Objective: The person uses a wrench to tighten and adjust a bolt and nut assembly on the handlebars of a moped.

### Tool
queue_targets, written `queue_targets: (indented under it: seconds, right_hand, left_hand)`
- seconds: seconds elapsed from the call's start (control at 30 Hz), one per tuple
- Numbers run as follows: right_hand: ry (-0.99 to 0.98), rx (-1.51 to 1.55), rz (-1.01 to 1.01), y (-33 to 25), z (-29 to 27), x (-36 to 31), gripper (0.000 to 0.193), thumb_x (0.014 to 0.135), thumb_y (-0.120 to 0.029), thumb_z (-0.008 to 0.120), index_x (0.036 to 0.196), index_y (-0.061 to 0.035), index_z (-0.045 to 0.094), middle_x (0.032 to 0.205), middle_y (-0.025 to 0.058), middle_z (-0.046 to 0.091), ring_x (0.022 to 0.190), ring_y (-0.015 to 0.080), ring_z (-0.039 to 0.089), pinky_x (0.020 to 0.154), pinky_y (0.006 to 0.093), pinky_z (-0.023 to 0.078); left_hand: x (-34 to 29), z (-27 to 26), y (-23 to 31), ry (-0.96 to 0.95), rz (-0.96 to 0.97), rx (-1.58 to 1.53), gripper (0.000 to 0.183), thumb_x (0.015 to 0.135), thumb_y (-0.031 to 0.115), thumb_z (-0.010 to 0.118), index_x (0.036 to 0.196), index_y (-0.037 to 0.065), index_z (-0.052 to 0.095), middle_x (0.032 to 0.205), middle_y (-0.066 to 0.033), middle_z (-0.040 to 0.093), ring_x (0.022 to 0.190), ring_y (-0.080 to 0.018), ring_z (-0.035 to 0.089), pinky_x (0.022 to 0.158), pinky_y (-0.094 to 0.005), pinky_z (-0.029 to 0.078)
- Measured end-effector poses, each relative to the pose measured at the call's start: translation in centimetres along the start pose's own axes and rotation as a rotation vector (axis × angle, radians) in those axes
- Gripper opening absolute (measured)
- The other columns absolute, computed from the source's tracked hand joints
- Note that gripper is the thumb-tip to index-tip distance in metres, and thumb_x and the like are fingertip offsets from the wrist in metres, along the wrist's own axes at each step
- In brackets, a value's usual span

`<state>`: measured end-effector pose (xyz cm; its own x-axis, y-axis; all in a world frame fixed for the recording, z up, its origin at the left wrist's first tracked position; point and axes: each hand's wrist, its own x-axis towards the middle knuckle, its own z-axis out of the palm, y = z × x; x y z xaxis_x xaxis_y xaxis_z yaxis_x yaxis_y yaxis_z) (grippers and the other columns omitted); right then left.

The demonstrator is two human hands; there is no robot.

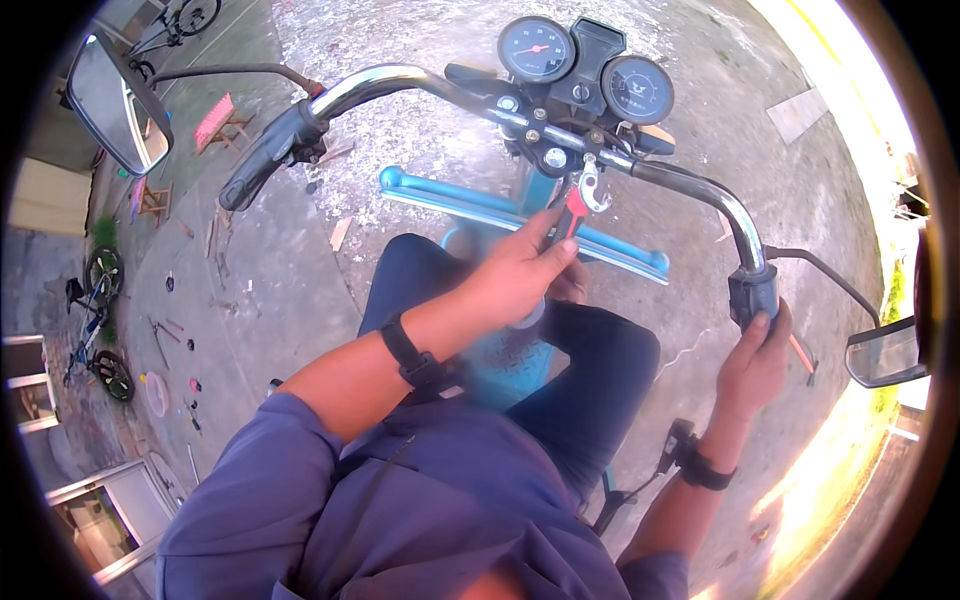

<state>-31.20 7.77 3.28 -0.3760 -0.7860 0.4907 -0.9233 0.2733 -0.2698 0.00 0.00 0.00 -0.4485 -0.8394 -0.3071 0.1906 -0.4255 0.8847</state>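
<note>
Rough concrete yard (290,290) all round, whitish and blotchy up toward the top, with a hard strip of sunlight down the right side. Couple of bikes off to the left, one near the top corner (182,20) and one lower down (92,322), plus two little pink-topped stools (213,120) and odd bits scattered about.

Front and centre is a chrome handlebar (420,78) with two round gauges (537,49) just past the middle of it and a mirror on each side. Person's sat behind it, legs either side of a blue frame (450,195).

Left hand (525,262) is closed round a red-handled wrench (576,203), silver head pointing up, right by the bolts at the bar's centre clamp (555,157). Can't tell if the head's actually touching anything up there. Right hand (755,365) is wrapped round the right grip (752,293), thumb lying along it. Left grip (262,165) has nobody on it. Both wrists have a black band on, and an orange-handled tool (803,355) is on the ground just past the right hand.
</note>
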Motion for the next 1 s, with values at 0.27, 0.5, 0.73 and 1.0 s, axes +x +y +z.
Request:
queue_targets:
  seconds: [0.27,0.5,0.73,1.0]
  right_hand:
    - [0.003,-0.044,0.000,-0.3,-0.1,-0.2,0.052,0.105,-0.049,0.041,0.133,-0.0085,0.060,0.105,0.0177,0.072,0.092,0.0410,0.069,0.072,0.0464,0.053]
    - [-0.029,-0.050,0.025,-0.4,0.2,0.2,0.052,0.105,-0.048,0.041,0.133,-0.0078,0.059,0.108,0.0192,0.072,0.096,0.0415,0.069,0.076,0.0485,0.053]
    - [-0.096,0.043,0.021,-0.4,-0.7,1.0,0.054,0.106,-0.047,0.040,0.137,-0.0068,0.057,0.114,0.0214,0.070,0.102,0.0411,0.069,0.080,0.0464,0.053]
    - [-0.023,0.078,0.000,-1.1,-1.7,1.0,0.043,0.103,-0.035,0.054,0.131,-0.0030,0.061,0.106,0.0180,0.070,0.093,0.0336,0.069,0.078,0.0425,0.053]
  left_hand:
    - [0.3,-1.0,-0.7,0.104,-0.023,-0.094,0.027,0.106,0.026,0.053,0.121,0.004,0.052,0.092,-0.0077,0.065,0.079,-0.0162,0.064,0.071,-0.0309,0.054]
    - [-1.7,-1.7,-3.2,0.180,-0.045,-0.044,0.025,0.107,0.031,0.053,0.113,0.006,0.056,0.085,-0.0034,0.061,0.072,-0.0125,0.060,0.064,-0.0275,0.050]
    - [-1.9,-1.5,-2.4,0.201,-0.059,-0.053,0.032,0.107,0.035,0.052,0.119,0.006,0.055,0.085,-0.0043,0.062,0.071,-0.0134,0.061,0.063,-0.0283,0.051]
    - [-0.8,-0.6,-2.7,0.203,-0.028,-0.194,0.042,0.106,0.042,0.051,0.129,0.006,0.050,0.087,-0.0070,0.064,0.077,-0.0177,0.065,0.072,-0.0325,0.055]
